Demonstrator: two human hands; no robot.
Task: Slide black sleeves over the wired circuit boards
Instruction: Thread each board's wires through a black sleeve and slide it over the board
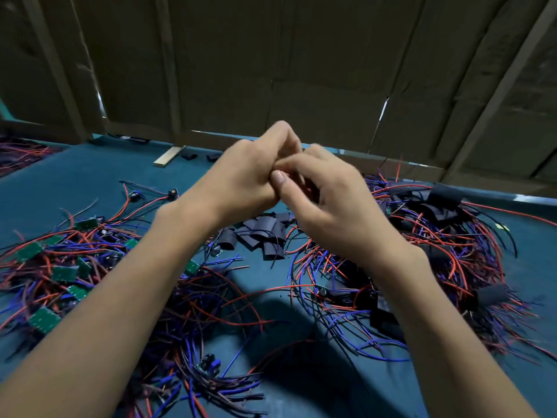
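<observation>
Black sleeves (265, 233) lie in a loose heap on the teal table (75, 182), right under your raised hands; use that heap as your ref pt. Your left hand (241, 176) and right hand (331, 203) meet above it, fingers curled inward and pinching together, but what's between them is hidden: a hint of red wire and sth dark shows in the right palm, so you prob. hold one board w/ a sleeve, can't tell for sure. Risks from here, as I judge it: w/ the work covered by your own fingers you may push the sleeve on skewed, or snag it on a solder joint or wire root and bend a lead; wires dangling toward the heap could hook other sleeves and drag them off. Left of the heap sit the bare green circuit boards (63, 273) w/ red and blue wires (211, 312), tangled together, so pulling one out may lift its neighbours. Right of the heap a second tangle (437, 242) holds dark sleeved pieces mixed w/ loose wires; done and undone units could get confused there. Behind the heap, at the table's far edge, stands a cardboard wall (271, 70), w/ a wood strip (167, 156) and two stray sleeves at its foot.
</observation>
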